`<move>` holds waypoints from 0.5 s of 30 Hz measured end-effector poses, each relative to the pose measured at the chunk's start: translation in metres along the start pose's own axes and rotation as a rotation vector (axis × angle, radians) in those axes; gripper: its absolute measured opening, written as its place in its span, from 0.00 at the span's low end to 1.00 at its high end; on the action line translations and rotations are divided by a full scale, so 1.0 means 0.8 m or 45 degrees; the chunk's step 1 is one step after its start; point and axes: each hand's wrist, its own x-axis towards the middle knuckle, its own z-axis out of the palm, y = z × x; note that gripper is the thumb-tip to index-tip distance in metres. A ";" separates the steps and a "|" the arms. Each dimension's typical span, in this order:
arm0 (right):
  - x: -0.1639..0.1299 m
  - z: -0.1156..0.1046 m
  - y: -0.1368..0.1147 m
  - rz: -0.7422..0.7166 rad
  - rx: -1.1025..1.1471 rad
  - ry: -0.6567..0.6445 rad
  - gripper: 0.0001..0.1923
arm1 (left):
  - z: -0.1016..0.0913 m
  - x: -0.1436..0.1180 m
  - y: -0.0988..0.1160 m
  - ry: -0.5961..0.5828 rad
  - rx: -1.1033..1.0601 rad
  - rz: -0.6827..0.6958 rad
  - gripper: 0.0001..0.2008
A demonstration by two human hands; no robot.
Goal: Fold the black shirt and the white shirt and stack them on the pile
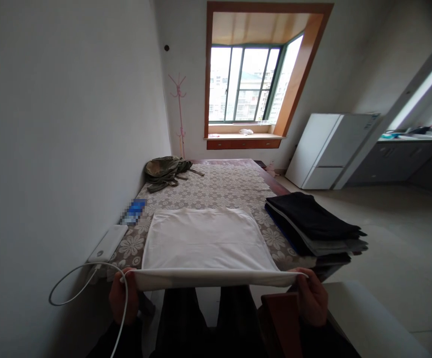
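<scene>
Head view, looking forward and down along a table (216,191) covered with a lace-patterned cloth, centre of frame.

Hands: left hand (123,294) at lower left, right hand (313,297) at lower right, set well apart. Each is closed on a near corner of a white cloth (204,241), fingers curled round the folded near edge. That edge runs taut between the two hands as a straight white band across the lower middle of the frame, just off the table's near end.

White cloth: lies flat on the table, middle of the frame, roughly square, far edge straight and square to the table. It fills most of the near half of the table top.

Around it:
- Stack of folded clothes (313,223) at right centre, on the table's right edge, just beside the white cloth; black piece on top, grey and blue layers under it.
- White power bank (108,243) at left centre, on the table's left edge near the wall. A white cable (85,281) loops from it down to the lower left and crosses in front of the left hand.
- Blue item (134,211) just beyond the power bank, blurred out, cannot tell what it is.
- Olive bag (165,171) slumped at the far left corner of the table.

Background: bay window with wooden frame (253,82) at top centre, pink coat stand (179,114) left of it, white fridge (328,149) at right.
</scene>
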 end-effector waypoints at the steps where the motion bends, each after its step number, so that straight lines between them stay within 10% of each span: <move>1: 0.004 0.003 0.000 -0.014 -0.016 0.015 0.26 | 0.002 0.007 0.001 -0.032 -0.011 0.021 0.30; 7: 0.076 0.054 -0.027 -0.139 -0.175 0.078 0.29 | 0.037 0.080 0.028 -0.155 0.082 0.181 0.24; 15: 0.234 0.190 -0.048 -0.133 -0.677 -0.239 0.26 | 0.147 0.207 0.068 -0.400 0.672 0.277 0.17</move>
